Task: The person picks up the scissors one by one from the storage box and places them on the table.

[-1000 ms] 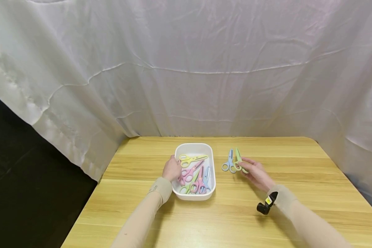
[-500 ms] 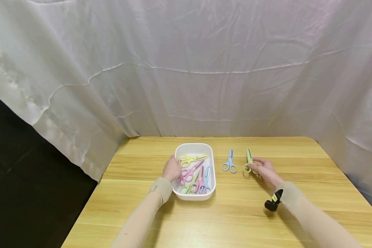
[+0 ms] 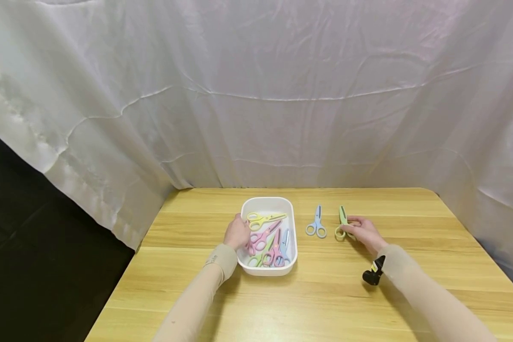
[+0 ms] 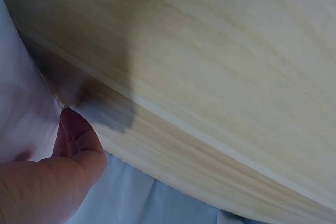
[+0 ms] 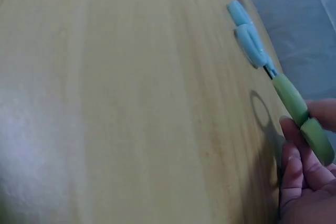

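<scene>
My left hand (image 3: 237, 232) grips the left wall of a white plastic tray (image 3: 267, 272); the left wrist view has the thumb and fingers pinching its edge (image 4: 18, 93). Inside lie several children's scissors, among them a yellow pair (image 3: 266, 220), pink pairs (image 3: 275, 247), a blue pair (image 3: 284, 244) and a partly covered green pair. To the right of the tray, blue scissors (image 3: 318, 221) rest on the table, blades pointing away. Further right, my right hand (image 3: 365, 232) pinches green scissors (image 5: 291, 98) by the handles, blades pointing away. They cast a shadow on the wood in the right wrist view.
The wooden table (image 3: 256, 308) carries the tray and scissors. A pale grey curtain (image 3: 282, 133) hangs along its back and sides, with dark cloth (image 3: 34, 247) at the left. A black wrist camera (image 3: 374, 271) sticks out from my right wrist.
My right hand has carried the green scissors to the right, away from the blue pair, and has barely shifted over the last half second. My left hand and the tray have stayed put.
</scene>
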`<state>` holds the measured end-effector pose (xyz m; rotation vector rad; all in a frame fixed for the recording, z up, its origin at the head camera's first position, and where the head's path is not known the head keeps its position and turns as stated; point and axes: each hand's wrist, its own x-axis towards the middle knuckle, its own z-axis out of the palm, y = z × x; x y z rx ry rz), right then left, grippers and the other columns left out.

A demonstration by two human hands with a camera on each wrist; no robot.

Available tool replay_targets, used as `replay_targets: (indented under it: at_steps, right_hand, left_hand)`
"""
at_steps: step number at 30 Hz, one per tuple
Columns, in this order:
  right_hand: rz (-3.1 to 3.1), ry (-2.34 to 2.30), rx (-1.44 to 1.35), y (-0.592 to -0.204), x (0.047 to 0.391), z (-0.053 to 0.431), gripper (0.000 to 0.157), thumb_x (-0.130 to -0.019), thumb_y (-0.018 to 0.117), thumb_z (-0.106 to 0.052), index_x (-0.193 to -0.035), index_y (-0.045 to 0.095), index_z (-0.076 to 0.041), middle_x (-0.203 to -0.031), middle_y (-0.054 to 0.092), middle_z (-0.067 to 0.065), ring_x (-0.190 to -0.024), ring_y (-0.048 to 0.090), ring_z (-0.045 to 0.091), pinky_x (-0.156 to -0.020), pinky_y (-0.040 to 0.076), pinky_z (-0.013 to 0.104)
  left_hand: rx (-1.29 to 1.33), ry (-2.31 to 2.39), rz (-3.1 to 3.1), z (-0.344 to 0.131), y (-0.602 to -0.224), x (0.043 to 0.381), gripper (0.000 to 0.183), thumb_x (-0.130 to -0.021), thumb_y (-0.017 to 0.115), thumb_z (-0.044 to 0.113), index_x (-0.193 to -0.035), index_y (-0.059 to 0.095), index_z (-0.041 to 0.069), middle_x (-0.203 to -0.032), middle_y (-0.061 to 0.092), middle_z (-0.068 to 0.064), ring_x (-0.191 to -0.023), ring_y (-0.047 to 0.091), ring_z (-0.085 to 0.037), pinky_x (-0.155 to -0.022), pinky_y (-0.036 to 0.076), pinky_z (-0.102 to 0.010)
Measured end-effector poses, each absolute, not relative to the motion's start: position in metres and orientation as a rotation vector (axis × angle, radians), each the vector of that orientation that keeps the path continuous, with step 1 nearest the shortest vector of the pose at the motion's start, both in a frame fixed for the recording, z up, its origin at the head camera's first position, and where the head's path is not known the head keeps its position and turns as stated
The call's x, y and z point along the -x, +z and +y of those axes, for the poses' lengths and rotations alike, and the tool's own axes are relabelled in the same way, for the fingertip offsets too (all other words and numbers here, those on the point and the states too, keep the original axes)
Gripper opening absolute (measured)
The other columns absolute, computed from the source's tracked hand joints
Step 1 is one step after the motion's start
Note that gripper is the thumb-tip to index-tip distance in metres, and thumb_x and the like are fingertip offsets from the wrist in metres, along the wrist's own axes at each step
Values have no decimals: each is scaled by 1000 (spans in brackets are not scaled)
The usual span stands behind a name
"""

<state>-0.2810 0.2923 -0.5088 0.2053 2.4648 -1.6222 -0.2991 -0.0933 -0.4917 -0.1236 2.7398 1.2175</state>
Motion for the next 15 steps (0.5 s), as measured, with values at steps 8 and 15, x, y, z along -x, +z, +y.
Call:
replay_targets:
  at_steps: [8,15]
  right_hand:
    - [2551,-1523,-234,-508,282,289,67,-95,65,-25,-147,39,9,-98,61,0,-81,50,7,-68,44,22]
    - [2596,-1483,-231,-507,284,288,61,-94,66,-22,-140,45,11,-90,58,0,-81,48,11,-70,42,22]
  left_hand:
    - [131,1230,2725,-94,-492,299,57,-105,38,16,-155,24,-5,-68,59,-9,-42,48,-13,-45,50,-27]
    - [129,1231,2733,-93,-492,299,55,-106,39,18,-154,27,-5,-71,61,-12,-43,50,-14,-43,48,-26]
